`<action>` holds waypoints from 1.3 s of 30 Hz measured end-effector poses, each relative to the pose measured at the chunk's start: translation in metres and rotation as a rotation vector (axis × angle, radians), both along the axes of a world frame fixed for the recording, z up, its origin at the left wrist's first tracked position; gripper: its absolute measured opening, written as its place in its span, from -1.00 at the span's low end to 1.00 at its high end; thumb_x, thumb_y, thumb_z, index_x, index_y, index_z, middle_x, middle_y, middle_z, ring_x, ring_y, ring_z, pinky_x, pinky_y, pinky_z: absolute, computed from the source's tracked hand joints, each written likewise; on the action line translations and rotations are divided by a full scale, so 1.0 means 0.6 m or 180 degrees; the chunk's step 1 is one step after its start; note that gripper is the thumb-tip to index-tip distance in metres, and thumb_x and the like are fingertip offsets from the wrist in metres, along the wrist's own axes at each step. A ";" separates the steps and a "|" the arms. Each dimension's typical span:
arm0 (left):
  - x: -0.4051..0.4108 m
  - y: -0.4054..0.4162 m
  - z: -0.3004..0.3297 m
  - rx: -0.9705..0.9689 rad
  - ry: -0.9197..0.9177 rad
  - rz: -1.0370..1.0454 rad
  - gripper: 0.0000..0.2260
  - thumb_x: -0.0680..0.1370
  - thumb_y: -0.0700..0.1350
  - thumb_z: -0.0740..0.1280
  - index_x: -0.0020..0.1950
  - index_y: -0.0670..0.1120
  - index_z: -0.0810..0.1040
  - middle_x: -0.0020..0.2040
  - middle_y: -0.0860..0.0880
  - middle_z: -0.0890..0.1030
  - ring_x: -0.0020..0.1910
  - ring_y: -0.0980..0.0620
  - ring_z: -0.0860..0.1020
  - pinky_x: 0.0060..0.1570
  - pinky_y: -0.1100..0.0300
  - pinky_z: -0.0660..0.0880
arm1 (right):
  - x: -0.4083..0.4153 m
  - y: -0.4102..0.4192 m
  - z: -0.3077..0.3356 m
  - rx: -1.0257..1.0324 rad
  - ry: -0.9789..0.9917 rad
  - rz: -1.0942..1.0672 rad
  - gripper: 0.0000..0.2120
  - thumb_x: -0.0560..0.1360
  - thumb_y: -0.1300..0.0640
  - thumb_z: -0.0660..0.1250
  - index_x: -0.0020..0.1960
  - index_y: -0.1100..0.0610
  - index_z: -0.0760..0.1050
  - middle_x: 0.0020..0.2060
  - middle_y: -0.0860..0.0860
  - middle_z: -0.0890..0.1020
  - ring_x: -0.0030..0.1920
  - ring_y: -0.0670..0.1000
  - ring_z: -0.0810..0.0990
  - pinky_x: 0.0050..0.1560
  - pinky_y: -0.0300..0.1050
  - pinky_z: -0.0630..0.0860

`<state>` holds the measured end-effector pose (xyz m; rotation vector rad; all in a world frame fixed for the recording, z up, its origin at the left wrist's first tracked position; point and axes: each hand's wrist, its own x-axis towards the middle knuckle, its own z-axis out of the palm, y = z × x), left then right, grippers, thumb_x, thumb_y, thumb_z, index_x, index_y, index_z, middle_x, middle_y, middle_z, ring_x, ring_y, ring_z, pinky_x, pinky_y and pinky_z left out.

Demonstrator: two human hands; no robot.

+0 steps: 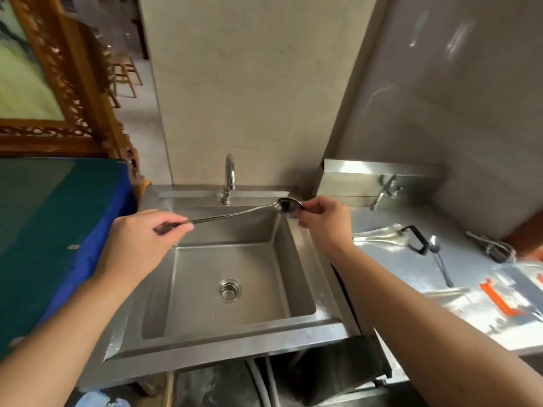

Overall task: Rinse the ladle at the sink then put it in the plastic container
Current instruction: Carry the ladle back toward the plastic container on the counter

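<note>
We stand over the steel sink (302, 301), its basin dry-looking around the drain (230, 290), with the faucet (229, 177) at the back rim. To the right runs the steel counter (458, 277), where a clear plastic container (517, 292) with orange clips sits near a spoon (437, 254). Our left hand (138, 245) pinches the dark handle of the ladle (235, 214), held level above the basin. Our right hand (326, 217) closes its fingertips on the ladle's bowl, just beside the sink's right back corner.
</note>
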<state>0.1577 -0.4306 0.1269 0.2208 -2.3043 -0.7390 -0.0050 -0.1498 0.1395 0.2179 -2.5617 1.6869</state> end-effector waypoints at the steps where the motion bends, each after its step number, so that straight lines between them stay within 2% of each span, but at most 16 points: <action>1: 0.002 0.010 0.001 0.0109 0.0036 -0.0059 -0.88 0.37 -0.12 0.60 -0.12 -0.03 0.76 -0.24 0.12 0.70 -0.19 0.25 0.61 -0.16 0.57 0.40 | 0.004 0.019 0.001 -0.0014 0.0001 -0.0042 -0.81 0.33 0.19 0.61 -0.32 0.00 0.63 -0.42 -0.03 0.71 -0.37 0.00 0.69 -0.25 -0.07 0.60; 4: 0.000 0.041 0.009 0.0715 -0.0012 -0.0303 -0.90 0.39 -0.06 0.57 -0.13 0.11 0.75 -0.21 0.20 0.71 -0.16 0.28 0.63 -0.10 0.51 0.46 | 0.008 0.077 0.004 -0.0108 -0.0089 -0.0093 -0.82 0.31 0.21 0.61 -0.33 0.02 0.63 -0.41 -0.01 0.73 -0.36 0.06 0.72 -0.16 0.02 0.67; 7: -0.018 0.088 0.015 0.1569 -0.0192 -0.0592 -0.87 0.39 0.03 0.53 -0.08 0.16 0.74 -0.17 0.14 0.74 -0.16 0.18 0.68 -0.01 0.38 0.55 | -0.002 0.143 0.008 -0.0163 -0.0140 -0.0143 -0.87 0.32 0.22 0.61 -0.26 0.07 0.67 -0.31 0.08 0.77 -0.22 0.20 0.77 -0.04 0.16 0.71; 9: -0.041 0.136 0.016 0.1970 -0.0227 -0.0745 -0.87 0.43 -0.06 0.51 -0.06 0.13 0.74 -0.20 0.05 0.75 -0.20 0.14 0.70 -0.06 0.40 0.57 | -0.016 0.199 0.011 -0.0248 -0.0141 -0.0183 -0.87 0.33 0.24 0.61 -0.22 0.10 0.68 -0.30 0.07 0.77 -0.19 0.21 0.77 -0.06 0.14 0.72; 12: -0.084 0.230 0.019 0.2373 -0.0219 -0.0922 -0.89 0.48 -0.24 0.48 -0.10 -0.04 0.74 -0.21 -0.05 0.75 -0.29 0.16 0.69 -0.18 0.46 0.55 | -0.045 0.303 0.011 -0.0314 -0.0040 -0.0261 -0.86 0.34 0.25 0.60 -0.20 0.10 0.67 -0.34 0.02 0.77 -0.29 0.16 0.76 -0.08 0.21 0.71; 16: -0.139 0.382 0.026 0.2630 -0.0313 -0.1081 -0.89 0.47 -0.25 0.46 -0.12 -0.07 0.74 -0.24 -0.05 0.75 -0.32 0.16 0.68 -0.24 0.47 0.54 | -0.081 0.461 0.002 -0.0397 -0.0033 -0.0396 -0.86 0.34 0.24 0.61 -0.24 0.08 0.66 -0.40 -0.01 0.75 -0.40 0.03 0.72 -0.14 0.22 0.72; 19: -0.189 0.535 0.018 0.2818 -0.0397 -0.1235 -0.87 0.39 -0.16 0.47 -0.12 0.00 0.76 -0.24 -0.06 0.75 -0.27 0.10 0.70 -0.20 0.38 0.59 | -0.120 0.618 -0.010 -0.0449 0.0010 -0.0578 -0.84 0.34 0.24 0.61 -0.30 0.06 0.66 -0.47 -0.01 0.71 -0.46 0.01 0.70 -0.22 0.12 0.72; 23: -0.248 0.728 0.002 0.2958 -0.0650 -0.1430 -0.84 0.38 -0.14 0.46 -0.07 -0.05 0.76 -0.20 -0.12 0.74 -0.21 0.03 0.70 -0.13 0.26 0.63 | -0.169 0.820 -0.023 -0.0533 0.0082 -0.0769 -0.84 0.34 0.23 0.61 -0.30 0.04 0.67 -0.51 -0.04 0.69 -0.49 -0.05 0.64 -0.31 -0.02 0.68; 28: -0.306 0.924 -0.006 0.3053 -0.0962 -0.1453 -0.83 0.35 -0.11 0.48 -0.09 -0.10 0.76 -0.19 -0.15 0.74 -0.21 0.02 0.70 -0.14 0.26 0.64 | -0.210 1.014 -0.034 -0.0261 -0.0035 -0.0780 -0.94 0.38 0.13 0.56 -0.24 0.00 0.72 -0.53 -0.07 0.67 -0.46 -0.04 0.66 -0.19 0.06 0.69; 31: -0.336 1.008 -0.010 0.3169 -0.1108 -0.1428 -0.76 0.34 -0.12 0.49 -0.04 -0.16 0.71 -0.20 -0.16 0.73 -0.22 0.02 0.69 -0.17 0.27 0.64 | -0.240 1.087 -0.047 0.0027 -0.0151 -0.0784 -0.88 0.41 0.17 0.54 -0.25 -0.03 0.71 -0.56 -0.10 0.66 -0.49 -0.07 0.63 -0.22 0.02 0.69; 33: -0.354 1.049 -0.013 0.3297 -0.1221 -0.1418 -0.73 0.34 -0.13 0.49 -0.02 -0.20 0.69 -0.22 -0.15 0.73 -0.23 0.02 0.68 -0.19 0.27 0.63 | -0.261 1.121 -0.062 0.0120 -0.0271 -0.0838 -0.91 0.41 0.19 0.53 -0.20 0.00 0.73 -0.57 -0.11 0.66 -0.52 -0.09 0.61 -0.23 0.02 0.68; 36: -0.382 1.090 -0.025 0.3450 -0.1412 -0.1321 -0.86 0.45 -0.24 0.48 -0.01 -0.23 0.67 -0.23 -0.13 0.73 -0.25 0.05 0.68 -0.21 0.27 0.63 | -0.290 1.153 -0.090 0.0516 -0.0355 -0.0858 -0.89 0.38 0.19 0.51 -0.23 -0.02 0.71 -0.58 -0.09 0.64 -0.55 -0.12 0.58 -0.31 -0.10 0.60; 39: -0.415 1.115 -0.045 0.3450 -0.1631 -0.1161 -0.92 0.51 -0.29 0.45 -0.01 -0.24 0.67 -0.22 -0.15 0.72 -0.24 0.04 0.67 -0.21 0.27 0.63 | -0.318 1.170 -0.122 0.0715 -0.0575 -0.0874 -0.89 0.40 0.21 0.50 -0.08 0.11 0.74 -0.31 0.09 0.76 -0.31 0.07 0.69 -0.12 0.03 0.65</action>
